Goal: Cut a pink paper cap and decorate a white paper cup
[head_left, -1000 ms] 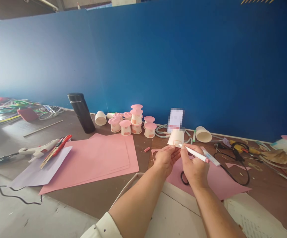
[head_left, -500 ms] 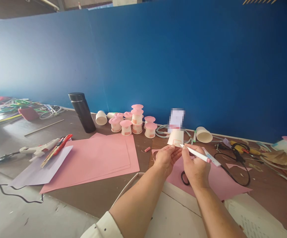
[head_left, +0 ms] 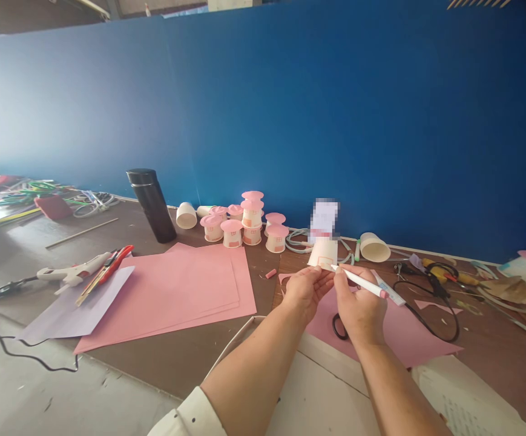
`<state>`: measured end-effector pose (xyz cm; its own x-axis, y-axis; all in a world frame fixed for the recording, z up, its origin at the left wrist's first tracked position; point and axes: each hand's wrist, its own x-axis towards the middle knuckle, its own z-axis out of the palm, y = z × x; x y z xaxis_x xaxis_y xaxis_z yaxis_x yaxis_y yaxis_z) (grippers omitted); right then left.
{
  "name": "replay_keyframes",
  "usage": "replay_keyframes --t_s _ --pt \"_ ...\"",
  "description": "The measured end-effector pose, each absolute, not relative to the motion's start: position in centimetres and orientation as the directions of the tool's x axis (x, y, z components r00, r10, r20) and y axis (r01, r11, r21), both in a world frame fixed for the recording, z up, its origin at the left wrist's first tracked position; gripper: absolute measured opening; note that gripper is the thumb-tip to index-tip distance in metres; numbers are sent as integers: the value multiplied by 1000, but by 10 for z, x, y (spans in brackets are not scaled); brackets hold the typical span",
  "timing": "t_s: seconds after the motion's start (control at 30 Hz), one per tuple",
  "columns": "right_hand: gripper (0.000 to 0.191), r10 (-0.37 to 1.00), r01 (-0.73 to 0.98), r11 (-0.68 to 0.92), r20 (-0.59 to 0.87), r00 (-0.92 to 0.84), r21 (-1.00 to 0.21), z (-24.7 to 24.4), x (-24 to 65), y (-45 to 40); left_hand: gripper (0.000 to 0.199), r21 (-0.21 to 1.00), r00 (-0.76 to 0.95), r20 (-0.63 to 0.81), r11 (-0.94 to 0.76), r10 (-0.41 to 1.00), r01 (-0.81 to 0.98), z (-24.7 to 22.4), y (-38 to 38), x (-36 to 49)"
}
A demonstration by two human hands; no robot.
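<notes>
My left hand (head_left: 305, 292) grips a white paper cup (head_left: 324, 249) by its lower rim, the cup upside down. A red outline of a rectangle shows low on the cup's side. In my right hand (head_left: 360, 309) is a white marker (head_left: 363, 283) with a pink end, its tip at the cup beside the outline. Both hands are over a pink sheet (head_left: 408, 342). Left of them stand several small cup houses (head_left: 276, 241) with pink paper roofs and drawn windows and doors. A small pink marker cap (head_left: 270, 274) lies on the table nearby.
Large pink sheets (head_left: 176, 290) lie to the left, with a lilac sheet (head_left: 85, 315), a glue gun (head_left: 74, 271) and a red cutter (head_left: 112, 266). A black bottle (head_left: 151, 206) stands behind. Loose cups (head_left: 374, 247) and cables (head_left: 444, 272) line the blue partition (head_left: 335, 109).
The marker tip has shifted very slightly along the cup, and the red outline's right side looks a little longer. Both hands keep nearly the same place.
</notes>
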<state>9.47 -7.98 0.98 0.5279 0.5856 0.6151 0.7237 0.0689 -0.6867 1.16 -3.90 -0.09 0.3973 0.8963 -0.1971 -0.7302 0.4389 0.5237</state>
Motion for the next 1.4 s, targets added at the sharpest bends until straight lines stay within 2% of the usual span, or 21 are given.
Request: replay_keyframes --t_s 0.27,0.8,1.03,1.4 --pt "18 547 704 143 649 529 -695 9 95 -81 11 482 405 -267 486 874 -729 2 -39 10" --pt "14 571 761 117 671 474 -638 8 94 -80 8 495 398 -264 477 879 -726 4 -40 12" --pt "16 571 749 93 651 500 -657 8 95 -79 11 492 403 -239 467 884 -735 2 -39 10" --pt "16 567 742 121 660 493 -659 9 95 -80 12 477 400 -290 494 869 -727 7 -41 9"
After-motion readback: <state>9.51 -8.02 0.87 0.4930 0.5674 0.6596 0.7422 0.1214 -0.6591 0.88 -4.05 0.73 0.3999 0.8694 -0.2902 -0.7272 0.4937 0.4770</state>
